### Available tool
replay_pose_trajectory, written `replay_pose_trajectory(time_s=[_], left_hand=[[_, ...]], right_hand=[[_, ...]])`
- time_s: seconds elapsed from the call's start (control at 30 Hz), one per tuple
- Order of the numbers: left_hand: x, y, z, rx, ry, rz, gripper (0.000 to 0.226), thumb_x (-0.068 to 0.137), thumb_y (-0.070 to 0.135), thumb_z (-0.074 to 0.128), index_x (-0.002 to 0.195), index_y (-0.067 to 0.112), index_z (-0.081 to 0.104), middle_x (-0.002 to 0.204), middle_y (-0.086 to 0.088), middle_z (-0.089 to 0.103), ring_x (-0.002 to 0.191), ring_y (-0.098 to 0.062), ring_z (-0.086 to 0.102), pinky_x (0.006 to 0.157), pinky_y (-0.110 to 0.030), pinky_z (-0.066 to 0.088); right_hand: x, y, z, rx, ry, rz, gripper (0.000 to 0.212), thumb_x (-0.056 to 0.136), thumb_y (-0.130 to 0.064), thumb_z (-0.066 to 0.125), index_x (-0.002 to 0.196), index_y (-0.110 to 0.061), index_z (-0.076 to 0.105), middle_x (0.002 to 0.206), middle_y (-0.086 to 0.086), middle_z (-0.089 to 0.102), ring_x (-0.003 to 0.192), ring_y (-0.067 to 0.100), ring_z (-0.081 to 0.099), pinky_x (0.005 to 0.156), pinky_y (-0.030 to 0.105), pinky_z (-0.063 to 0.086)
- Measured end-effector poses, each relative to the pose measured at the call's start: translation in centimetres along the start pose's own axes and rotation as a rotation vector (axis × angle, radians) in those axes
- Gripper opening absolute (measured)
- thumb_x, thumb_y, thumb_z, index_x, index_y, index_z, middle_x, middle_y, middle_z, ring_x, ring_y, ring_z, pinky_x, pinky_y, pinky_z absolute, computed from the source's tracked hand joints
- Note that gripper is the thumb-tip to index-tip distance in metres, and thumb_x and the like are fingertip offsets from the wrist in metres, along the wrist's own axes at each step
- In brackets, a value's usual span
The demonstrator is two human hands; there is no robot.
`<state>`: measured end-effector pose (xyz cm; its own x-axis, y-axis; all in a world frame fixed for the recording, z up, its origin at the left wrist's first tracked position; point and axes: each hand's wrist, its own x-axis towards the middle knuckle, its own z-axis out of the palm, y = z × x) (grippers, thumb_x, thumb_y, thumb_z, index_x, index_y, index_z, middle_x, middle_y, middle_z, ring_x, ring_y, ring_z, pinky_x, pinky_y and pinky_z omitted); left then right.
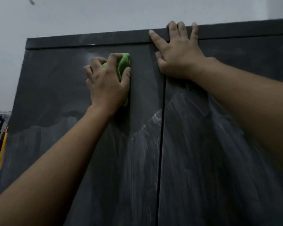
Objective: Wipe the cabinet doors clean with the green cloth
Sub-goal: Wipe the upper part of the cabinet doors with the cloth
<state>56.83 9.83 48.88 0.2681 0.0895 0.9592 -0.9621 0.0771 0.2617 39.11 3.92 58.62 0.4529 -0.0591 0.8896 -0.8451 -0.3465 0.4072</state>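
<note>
Left hand (107,82) clutches the bunched bright green cloth (123,66), fingers curled round it, pressing it flat against the upper part of the dark grey left cabinet door (47,88) to scrub. Right hand (178,53) lies released, fingers straight and spread over the cabinet's top edge (88,39) above the dark grey right door (235,144), likely bracing. Whitish streaks cover the lower parts of both doors, so plenty seems left to wipe.

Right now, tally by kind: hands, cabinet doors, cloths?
Hands: 2 (left hand, right hand)
Cabinet doors: 2 (left door, right door)
Cloths: 1 (green cloth)
Total: 5
</note>
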Motion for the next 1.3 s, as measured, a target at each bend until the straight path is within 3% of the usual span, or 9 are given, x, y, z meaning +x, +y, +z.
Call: replay_pose_trajectory(time_s=[0.13, 0.33, 0.4, 0.47, 0.57, 0.77, 0.97, 1.13, 1.3], left_hand=[[-2.6, 0.3, -0.1, -0.009, -0.057, 0.308, 0.042, 0.095, 0.047, 0.053, 0.133, 0.029, 0.055, 0.114, -0.011, 0.046, 0.103, -0.027, 0.039, 0.084, -0.045, 0.045], [-3.0, -4.2, -2.0, 0.046, -0.210, 0.636, 0.039, 0.095, 0.048, 0.052, 0.134, 0.042, 0.052, 0.122, -0.005, 0.052, 0.104, -0.029, 0.042, 0.077, -0.042, 0.042], [-1.2, -6.4, -2.8, 0.072, -0.178, 0.559, 0.037, 0.095, 0.045, 0.054, 0.132, 0.043, 0.055, 0.121, -0.005, 0.054, 0.103, -0.032, 0.045, 0.077, -0.042, 0.042], [1.1, -8.6, -3.5, 0.045, -0.116, 0.371, 0.036, 0.093, 0.037, 0.060, 0.129, 0.039, 0.060, 0.116, -0.007, 0.055, 0.102, -0.037, 0.048, 0.081, -0.046, 0.045], [3.9, -10.7, -4.2, 0.016, -0.080, 0.153, 0.047, 0.088, 0.022, 0.059, 0.133, 0.037, 0.058, 0.112, -0.012, 0.050, 0.103, -0.040, 0.046, 0.086, -0.043, 0.043], [5.1, -10.5, -3.3, 0.018, 0.024, -0.059, 0.044, 0.091, 0.021, 0.054, 0.134, 0.033, 0.056, 0.120, -0.016, 0.048, 0.108, -0.040, 0.043, 0.094, -0.042, 0.039], [4.8, -7.1, -1.7, -0.043, 0.033, 0.069, 0.044, 0.092, 0.027, 0.057, 0.136, 0.029, 0.058, 0.116, -0.018, 0.054, 0.101, -0.037, 0.048, 0.092, -0.037, 0.031], [1.8, -2.8, -0.4, -0.097, -0.075, 0.377, 0.043, 0.091, 0.031, 0.059, 0.134, 0.028, 0.059, 0.116, -0.016, 0.057, 0.092, -0.036, 0.047, 0.083, -0.043, 0.048], [-2.6, -2.3, -0.4, -0.113, -0.180, 0.543, 0.043, 0.094, 0.032, 0.061, 0.136, 0.030, 0.056, 0.127, -0.015, 0.056, 0.094, -0.030, 0.044, 0.075, -0.043, 0.049]], right_hand=[[-0.2, -0.1, 0.5, -0.015, 0.035, 0.001, 0.063, 0.102, -0.039, 0.029, 0.161, -0.030, 0.007, 0.162, 0.027, 0.007, 0.151, 0.045, 0.003, 0.115, 0.068, -0.006], [-0.4, -0.5, 0.3, 0.022, 0.024, 0.015, 0.068, 0.095, -0.038, 0.026, 0.160, -0.029, 0.010, 0.163, 0.024, 0.009, 0.151, 0.043, 0.004, 0.117, 0.067, -0.005], [-0.6, -1.2, 0.1, 0.067, 0.015, 0.029, 0.071, 0.090, -0.036, 0.025, 0.160, -0.029, 0.014, 0.165, 0.020, 0.009, 0.152, 0.042, 0.002, 0.118, 0.065, -0.005], [-0.6, -1.7, -0.3, 0.131, 0.025, 0.071, 0.070, 0.088, -0.035, 0.028, 0.158, -0.030, 0.024, 0.164, 0.017, 0.015, 0.152, 0.040, 0.007, 0.119, 0.065, -0.003], [0.0, -2.2, -1.1, 0.171, 0.046, 0.122, 0.058, 0.095, -0.042, 0.040, 0.152, -0.030, 0.038, 0.159, 0.015, 0.027, 0.150, 0.036, 0.017, 0.120, 0.063, 0.005], [-0.1, -2.3, -1.2, 0.167, 0.019, 0.138, 0.058, 0.099, -0.046, 0.047, 0.153, -0.033, 0.033, 0.161, 0.012, 0.021, 0.150, 0.032, 0.013, 0.121, 0.061, 0.003], [0.1, -2.4, -1.4, 0.181, -0.003, 0.160, 0.058, 0.099, -0.045, 0.048, 0.153, -0.034, 0.033, 0.161, 0.009, 0.022, 0.151, 0.030, 0.012, 0.122, 0.059, 0.004], [0.3, -1.4, -2.0, 0.187, -0.048, 0.129, 0.059, 0.099, -0.045, 0.050, 0.155, -0.038, 0.031, 0.161, 0.006, 0.024, 0.151, 0.026, 0.015, 0.123, 0.053, 0.008], [0.1, -0.2, -2.3, 0.233, -0.072, 0.072, 0.059, 0.099, -0.046, 0.053, 0.154, -0.040, 0.033, 0.159, 0.007, 0.028, 0.150, 0.025, 0.018, 0.122, 0.048, 0.010]])
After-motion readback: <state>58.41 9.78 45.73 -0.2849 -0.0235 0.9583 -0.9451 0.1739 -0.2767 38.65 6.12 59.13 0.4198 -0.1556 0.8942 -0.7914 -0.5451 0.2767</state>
